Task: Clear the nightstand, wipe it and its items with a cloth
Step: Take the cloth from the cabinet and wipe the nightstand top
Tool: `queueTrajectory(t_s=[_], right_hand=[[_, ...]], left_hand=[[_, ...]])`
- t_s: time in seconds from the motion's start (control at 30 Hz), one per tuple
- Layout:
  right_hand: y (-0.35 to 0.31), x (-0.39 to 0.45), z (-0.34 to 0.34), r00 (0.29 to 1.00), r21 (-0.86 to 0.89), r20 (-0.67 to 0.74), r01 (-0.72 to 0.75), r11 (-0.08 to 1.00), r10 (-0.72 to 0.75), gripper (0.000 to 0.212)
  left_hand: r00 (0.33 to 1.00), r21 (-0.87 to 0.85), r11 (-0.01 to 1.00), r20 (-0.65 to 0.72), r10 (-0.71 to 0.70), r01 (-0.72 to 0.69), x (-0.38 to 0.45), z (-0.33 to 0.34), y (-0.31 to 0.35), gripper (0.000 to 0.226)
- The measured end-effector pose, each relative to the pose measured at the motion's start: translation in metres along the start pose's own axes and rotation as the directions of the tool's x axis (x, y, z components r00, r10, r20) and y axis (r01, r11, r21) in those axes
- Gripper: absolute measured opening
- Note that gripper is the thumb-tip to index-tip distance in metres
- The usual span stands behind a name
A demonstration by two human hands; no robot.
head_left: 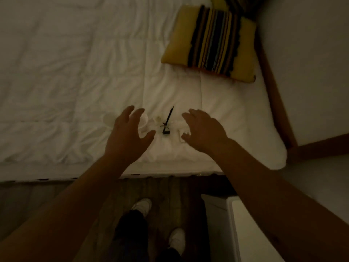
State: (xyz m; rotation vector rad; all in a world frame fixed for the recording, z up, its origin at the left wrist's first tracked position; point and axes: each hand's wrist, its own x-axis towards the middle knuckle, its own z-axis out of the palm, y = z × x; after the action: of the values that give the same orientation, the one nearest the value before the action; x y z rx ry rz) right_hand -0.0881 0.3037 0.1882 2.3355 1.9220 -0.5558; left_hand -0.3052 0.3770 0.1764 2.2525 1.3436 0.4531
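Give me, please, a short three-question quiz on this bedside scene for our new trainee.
1. True or false: the left hand grips the thin black item on the bed.
2. Which hand partly covers the small white box: A the left, B the right hand?
3. Fill in: the striped yellow cushion lies on the ____.

Key: 1 false, both hands hover open with spread fingers; 2 B; 3 bed.
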Motion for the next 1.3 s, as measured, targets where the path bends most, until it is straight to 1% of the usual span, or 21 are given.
queueTrajectory(t_s=[0.13, 0.23, 0.33, 0.5, 0.63, 0.73, 0.77, 0.83, 0.93, 1.03, 1.1, 1.3], right_hand=[[-0.06, -0.029, -0.049, 0.982, -0.02, -0.11, 0.152, 0.988, -0.154, 0.073], [-0.111, -0.048, -0.078, 0.949, -0.055, -0.159, 0.267, 0.962, -0.273, 0.073], [-0.168, -0.063, -0.104, 0.899, -0.095, -0.184, 0.387, 0.917, -0.398, 0.073], [-0.272, -0.082, -0.141, 0.79, -0.167, -0.181, 0.563, 0.81, -0.586, 0.072], [-0.367, -0.095, -0.163, 0.668, -0.203, -0.192, 0.69, 0.695, -0.719, 0.072], [-0.442, -0.109, -0.17, 0.565, -0.25, -0.19, 0.763, 0.597, -0.803, 0.073], [-0.48, -0.12, -0.169, 0.521, -0.259, -0.175, 0.794, 0.55, -0.835, 0.074], [-0.512, -0.125, -0.172, 0.486, -0.265, -0.184, 0.813, 0.519, -0.854, 0.075], [-0.584, -0.153, -0.164, 0.381, -0.269, -0.17, 0.869, 0.415, -0.909, 0.075], [-0.649, -0.185, -0.152, 0.279, -0.265, -0.142, 0.913, 0.308, -0.95, 0.076], [-0.687, -0.202, -0.141, 0.231, -0.247, -0.102, 0.936, 0.249, -0.968, 0.077], [-0.77, -0.22, -0.112, 0.129, -0.216, -0.018, 0.968, 0.13, -0.992, 0.076]], left_hand=[[0.998, 0.165, 0.985, -0.034, -0.05, 0.055, -0.027, -0.079, 0.022, 0.078], [0.994, 0.257, 0.963, -0.089, -0.063, 0.084, -0.058, -0.138, 0.026, 0.079], [0.982, 0.316, 0.935, -0.148, -0.118, 0.16, -0.096, -0.194, 0.016, 0.079], [0.923, 0.338, 0.871, -0.268, -0.275, 0.357, -0.164, -0.282, -0.017, 0.083], [0.839, 0.356, 0.782, -0.403, -0.365, 0.511, -0.222, -0.352, -0.05, 0.084], [0.747, 0.339, 0.699, -0.51, -0.426, 0.63, -0.27, -0.404, -0.075, 0.086], [0.701, 0.317, 0.664, -0.55, -0.454, 0.678, -0.299, -0.427, -0.086, 0.086], [0.667, 0.285, 0.649, -0.577, -0.471, 0.705, -0.32, -0.448, -0.094, 0.085], [0.586, 0.222, 0.604, -0.628, -0.512, 0.765, -0.377, -0.485, -0.108, 0.086], [0.533, 0.171, 0.568, -0.63, -0.565, 0.805, -0.43, -0.508, -0.125, 0.086], [0.488, 0.142, 0.529, -0.632, -0.602, 0.836, -0.461, -0.52, -0.138, 0.085], [0.4, 0.122, 0.428, -0.641, -0.654, 0.896, -0.508, -0.544, -0.183, 0.084]])
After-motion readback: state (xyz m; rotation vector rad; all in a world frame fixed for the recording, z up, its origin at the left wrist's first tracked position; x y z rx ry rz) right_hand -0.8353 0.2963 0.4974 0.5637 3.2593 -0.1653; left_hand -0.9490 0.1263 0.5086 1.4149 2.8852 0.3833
